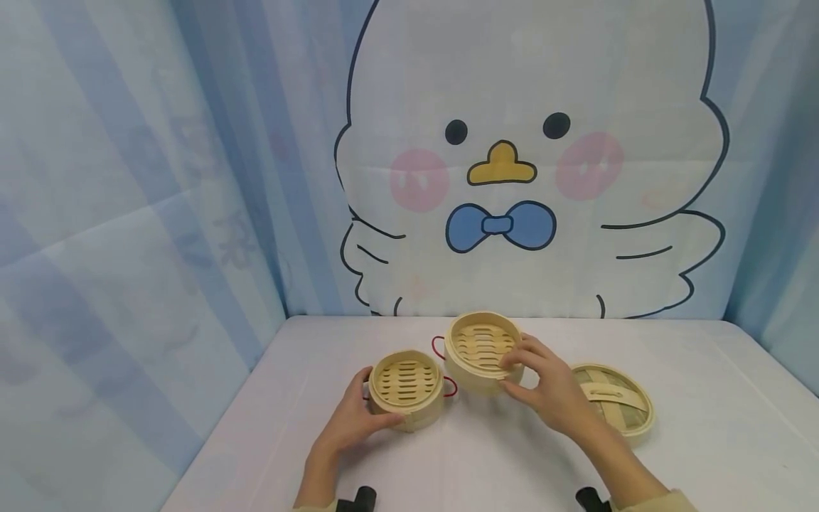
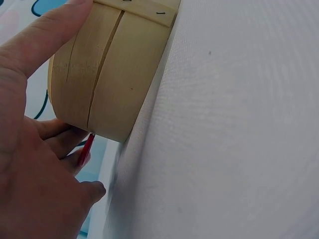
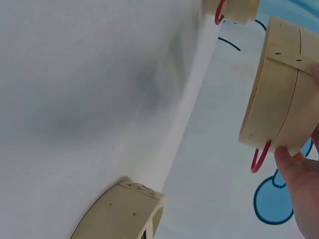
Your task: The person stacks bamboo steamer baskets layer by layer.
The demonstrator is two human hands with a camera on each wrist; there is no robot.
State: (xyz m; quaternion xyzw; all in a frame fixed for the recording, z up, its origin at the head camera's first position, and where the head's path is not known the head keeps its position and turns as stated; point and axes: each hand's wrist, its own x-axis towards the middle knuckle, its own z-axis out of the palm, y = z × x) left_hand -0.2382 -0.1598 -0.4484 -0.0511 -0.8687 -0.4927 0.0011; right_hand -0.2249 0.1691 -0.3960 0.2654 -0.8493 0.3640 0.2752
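Observation:
Two round bamboo steamer baskets with slatted bases and red side loops are in the head view. My left hand (image 1: 358, 419) grips the left steamer basket (image 1: 407, 384), thumb across its front and fingers round the far side; this basket stands on the table. Up off the surface, the right steamer basket (image 1: 483, 348) is held by my right hand (image 1: 544, 377) at its right rim, and a shadow falls below it. In the right wrist view a gap shows between that raised basket (image 3: 279, 89) and the table. The left wrist view shows the left basket's stapled wall (image 2: 114, 64) close up.
A woven bamboo steamer lid (image 1: 614, 402) with a strap handle lies on the white table (image 1: 499, 469), right of and partly behind my right hand. Behind the table hangs a blue and white cartoon-printed curtain (image 1: 409, 85), with more curtain along both sides.

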